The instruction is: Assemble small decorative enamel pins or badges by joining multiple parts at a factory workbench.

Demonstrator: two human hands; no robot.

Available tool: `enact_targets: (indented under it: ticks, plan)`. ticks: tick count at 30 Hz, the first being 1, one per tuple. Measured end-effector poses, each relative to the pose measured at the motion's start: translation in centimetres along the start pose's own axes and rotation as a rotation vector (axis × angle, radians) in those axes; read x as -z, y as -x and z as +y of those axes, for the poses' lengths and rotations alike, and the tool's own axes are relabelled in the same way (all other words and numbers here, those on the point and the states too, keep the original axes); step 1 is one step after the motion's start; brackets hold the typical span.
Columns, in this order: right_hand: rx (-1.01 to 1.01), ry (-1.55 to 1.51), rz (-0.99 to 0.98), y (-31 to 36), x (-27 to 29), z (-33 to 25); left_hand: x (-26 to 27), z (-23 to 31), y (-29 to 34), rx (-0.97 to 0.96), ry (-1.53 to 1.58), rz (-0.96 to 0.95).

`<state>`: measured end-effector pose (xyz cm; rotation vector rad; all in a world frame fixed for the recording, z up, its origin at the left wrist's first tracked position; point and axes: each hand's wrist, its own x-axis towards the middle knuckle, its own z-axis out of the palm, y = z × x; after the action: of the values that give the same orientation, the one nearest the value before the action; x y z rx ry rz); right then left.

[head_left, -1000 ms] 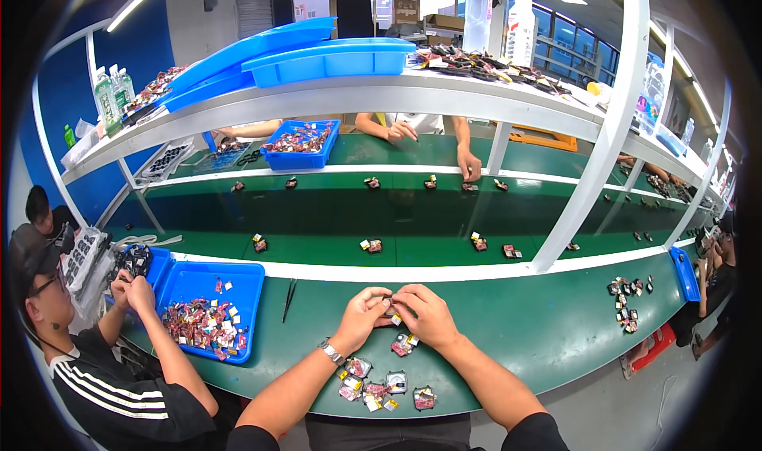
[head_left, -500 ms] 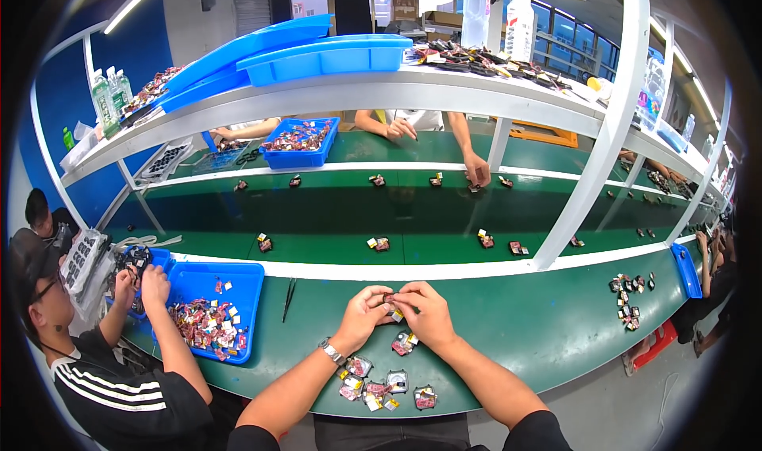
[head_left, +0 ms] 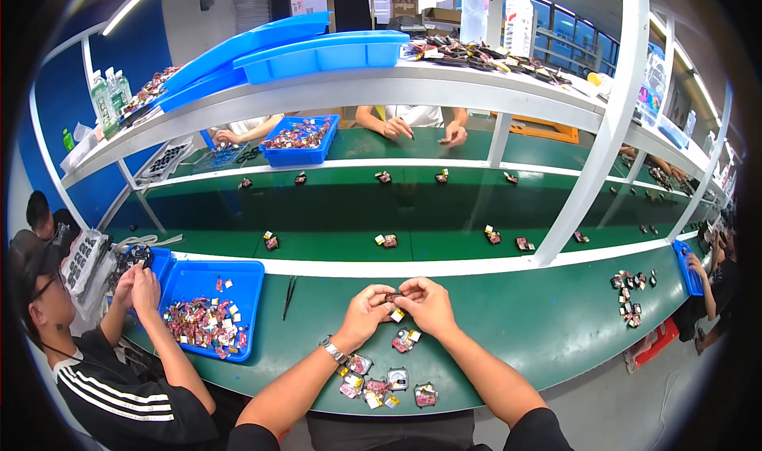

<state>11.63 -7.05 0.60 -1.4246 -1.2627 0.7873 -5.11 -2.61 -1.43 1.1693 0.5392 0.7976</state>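
We see a long green table [head_left: 516, 324], and on it a big blue tray [head_left: 256, 300] with a heap of little circuit parts [head_left: 202, 324]. Everything we tell of is to the right of that tray. Our left hand [head_left: 363, 316] is the closer one to it, and our right hand [head_left: 429, 308] is farther off. A loose bunch of electronic modules [head_left: 373, 386] lies nearer to us than the tray's near edge. Thin black tweezers [head_left: 289, 298] lie just beside the tray, between it and our left hand. One single module [head_left: 406, 340] sits level with the tray's near half, under our hands and maybe a bit closer to the right one. The dark module [head_left: 392, 297] we hold is level with the tray's far half. Both hands pinch it, fingers nearly closed, and its long side seems to go from hand to hand. A yellow-and-white tab [head_left: 398, 314] hangs toward us.
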Motion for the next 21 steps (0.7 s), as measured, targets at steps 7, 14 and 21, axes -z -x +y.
enact_targets:
  ticks: [7,14,21]
  plan:
    - [0.043,-0.096,-0.003,-0.8,-0.5,1.2,-0.1,-0.1,-0.3,-0.019,0.011,0.033]
    - [-0.162,0.05,0.328,-10.1,5.2,5.3,1.4,-0.6,-1.3,-0.175,-0.157,0.144]
    - [0.204,0.745,0.668,-11.3,11.3,7.0,1.8,-0.3,-0.6,-0.119,-0.252,0.115]
